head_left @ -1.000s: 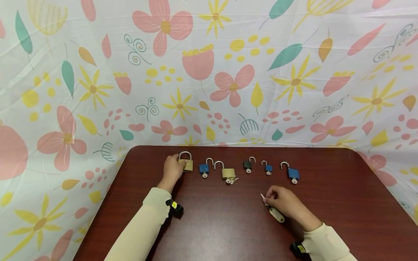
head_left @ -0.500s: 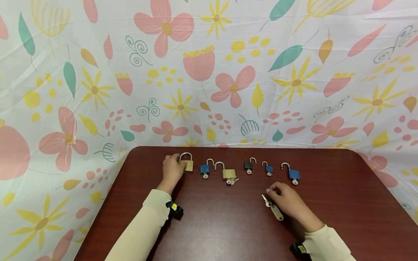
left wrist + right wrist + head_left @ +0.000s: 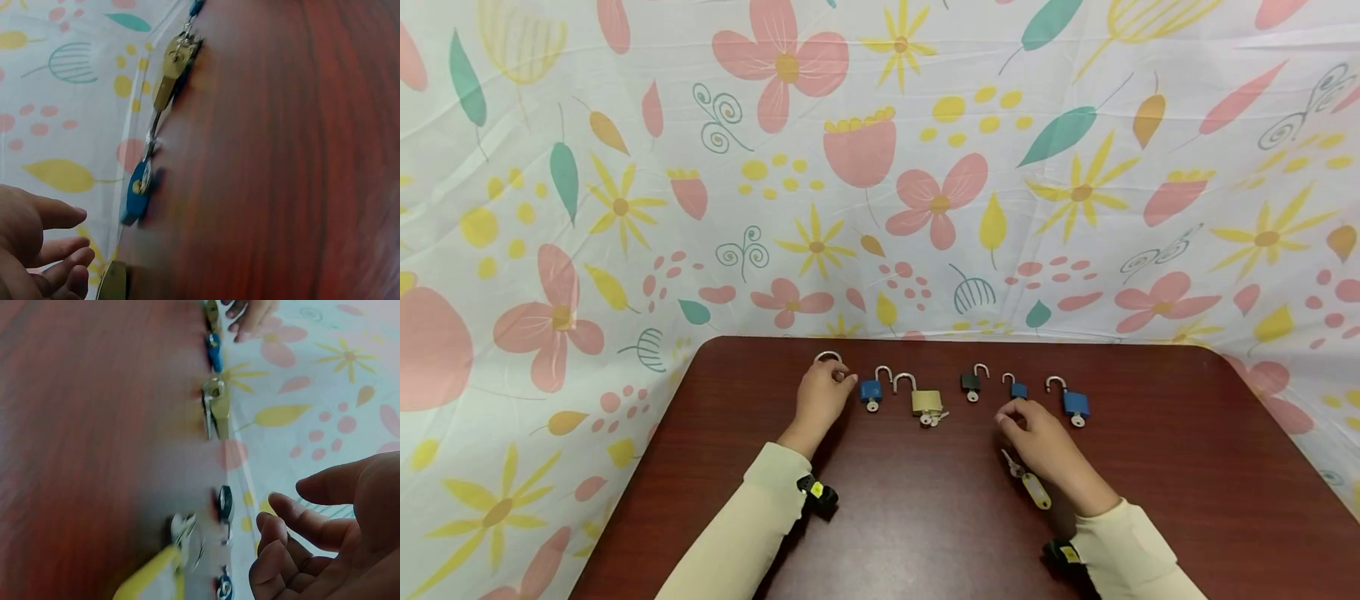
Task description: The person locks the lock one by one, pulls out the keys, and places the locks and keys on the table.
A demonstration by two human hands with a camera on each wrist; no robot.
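My left hand hovers at the leftmost padlock, a brass one, hiding all but its shackle in the head view. The left wrist view shows thumb and fingers apart, with nothing between them. My right hand, fingers loosely curled and holding nothing, is over the table just in front of a small blue padlock, covering its lower part. Nearer the front lies a bunch of keys with a yellow tag; in the right wrist view the yellow tag is close below the hand.
Along the back of the dark red table stand in a row, shackles open, a blue padlock, a brass padlock, a dark green padlock and a larger blue padlock, keys in them. A flowered cloth hangs behind.
My right hand has let go of the keys, which now lie on the table, and moved slightly left and away. My left hand has come off the brass padlock's side and shifted right.
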